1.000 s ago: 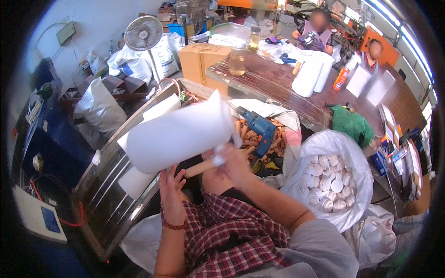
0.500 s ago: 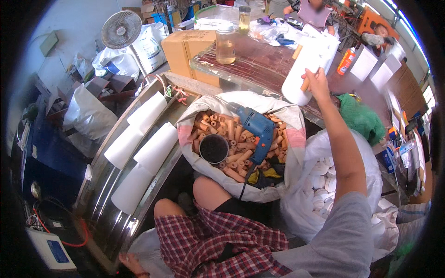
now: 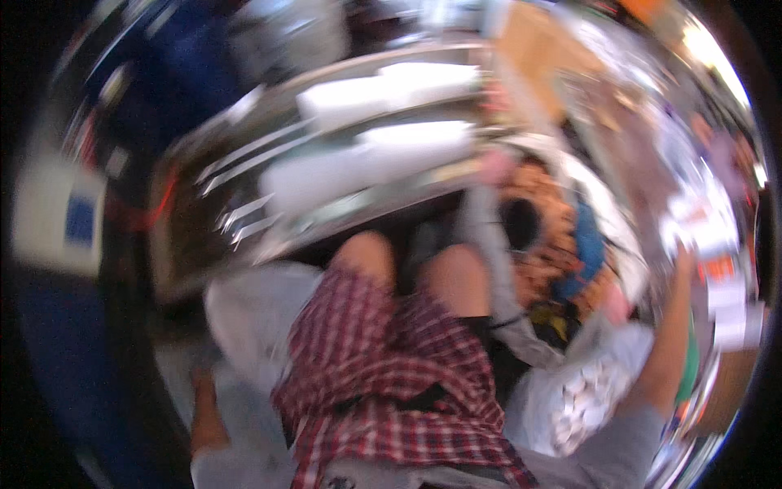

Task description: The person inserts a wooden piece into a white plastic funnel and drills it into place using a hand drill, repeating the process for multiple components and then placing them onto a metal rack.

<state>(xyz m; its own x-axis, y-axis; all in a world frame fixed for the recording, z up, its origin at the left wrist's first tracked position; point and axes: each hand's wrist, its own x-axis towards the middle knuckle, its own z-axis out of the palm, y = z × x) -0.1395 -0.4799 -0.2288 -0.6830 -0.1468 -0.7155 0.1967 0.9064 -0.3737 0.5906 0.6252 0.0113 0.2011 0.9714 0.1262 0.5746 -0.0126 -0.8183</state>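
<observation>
The whole view is smeared by motion. At far right my right arm reaches to the tabletop, and my right hand (image 3: 687,254) is beside a blurred white shape (image 3: 692,224); whether its fingers grip anything does not show. Low on the left, my left hand (image 3: 202,379) is down next to whitish bags (image 3: 261,318), its fingers too blurred to read. In front of my knees, white tapered cylinders (image 3: 318,179) lie in two rows on metal rails in a wooden-sided trough (image 3: 183,261).
Right of my knees stands a sack (image 3: 489,236) of short orange-brown tubes (image 3: 533,183), with a dark round cup (image 3: 521,222) and a blue power drill (image 3: 586,236) on them. Nearer is a translucent bag (image 3: 533,407) of white round pieces (image 3: 582,407). A cardboard box (image 3: 538,53) stands behind.
My view has swung left and down, so the trough is now across the top and the table is at far right. My right hand remains over by the table; blur hides its grip.
</observation>
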